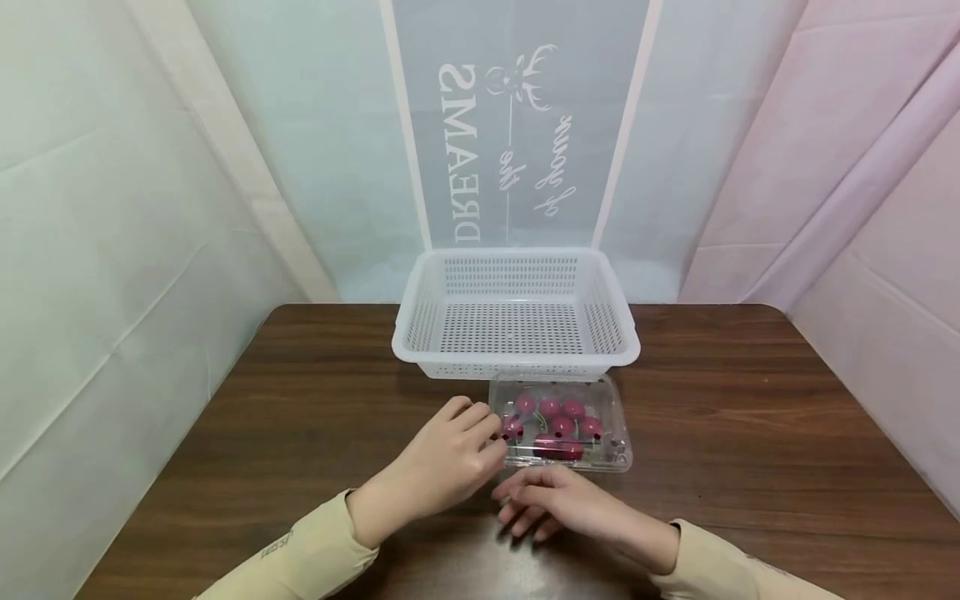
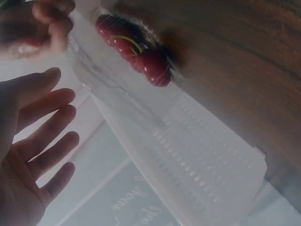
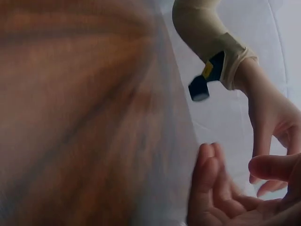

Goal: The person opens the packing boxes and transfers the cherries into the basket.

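A clear plastic box (image 1: 617, 429) of red cherries (image 1: 561, 427) with green stems rests on the table. At the box's left edge is my left hand (image 1: 461, 450), its fingers loosely bent; in the left wrist view this hand (image 2: 42, 136) has its fingers spread with nothing between them. Just in front of the box, my right hand (image 1: 555, 504) hovers low over the table. The right wrist view shows the right hand (image 3: 230, 202) with relaxed, slightly bent fingers and nothing held. Whether the left fingertips touch the box is hard to tell.
Right behind the box stands a white perforated plastic basket (image 1: 510, 360). Both sit on a dark wooden table (image 1: 750, 433). Pale cloth (image 1: 360, 167) hangs at the back and sides, with mirrored lettering in the middle.
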Available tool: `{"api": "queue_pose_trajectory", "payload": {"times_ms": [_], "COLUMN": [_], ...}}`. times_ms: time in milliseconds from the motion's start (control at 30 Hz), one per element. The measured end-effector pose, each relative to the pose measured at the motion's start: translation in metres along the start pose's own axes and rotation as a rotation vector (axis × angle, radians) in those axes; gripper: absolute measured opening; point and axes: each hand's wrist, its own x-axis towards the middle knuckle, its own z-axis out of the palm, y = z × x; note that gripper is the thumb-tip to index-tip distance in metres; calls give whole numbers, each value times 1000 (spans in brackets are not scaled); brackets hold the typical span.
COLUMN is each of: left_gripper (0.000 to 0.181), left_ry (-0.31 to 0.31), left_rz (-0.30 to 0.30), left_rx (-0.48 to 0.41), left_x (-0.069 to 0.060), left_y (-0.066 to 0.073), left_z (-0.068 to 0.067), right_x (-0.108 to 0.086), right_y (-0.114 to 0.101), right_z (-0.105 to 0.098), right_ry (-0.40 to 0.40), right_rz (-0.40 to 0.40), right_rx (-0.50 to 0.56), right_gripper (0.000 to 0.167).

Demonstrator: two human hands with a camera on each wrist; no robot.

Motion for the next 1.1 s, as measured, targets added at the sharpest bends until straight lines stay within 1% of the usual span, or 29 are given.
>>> {"api": "queue_pose_trajectory", "payload": {"times_ms": [67,133,267,400,500,600,700,800,900,1033,1100], "left_gripper": [18,17,16,15,14,16,17,14,10,10,10], "left_ry": [-12,-26,-48,-61,-69,-75,-96,-130,-152,-163,-168], "left_rz": [16,26,31,32,31,31,23,15,19,28,33], "left_rx": [12,21,23,22,25,37,32,30,34,41,48], "left_x": [-1,-1,-4,-5,-5,-5,-5,-4,-4,-5,-6], "left_y": [1,2,3,4,6,7,9,10,10,10,11], "left_z": [1,3,6,8,9,9,8,8,8,9,9], "right_x": [1,1,3,10,12,13,12,12,13,13,14], "right_y": [3,6,9,11,13,15,14,13,13,14,15], "right_z": [2,4,4,0,-3,-3,-3,-3,-5,-7,-8], "right_ry": [-21,-31,-34,-31,-8,13,29,35,25,2,-4], "right_rz": [73,127,191,214,222,226,232,240,247,257,262], "right_rx": [63,116,166,202,228,243,257,287,367,505,550], "right_gripper": [40,43,47,53,58,60,60,59,54,38,29]}}
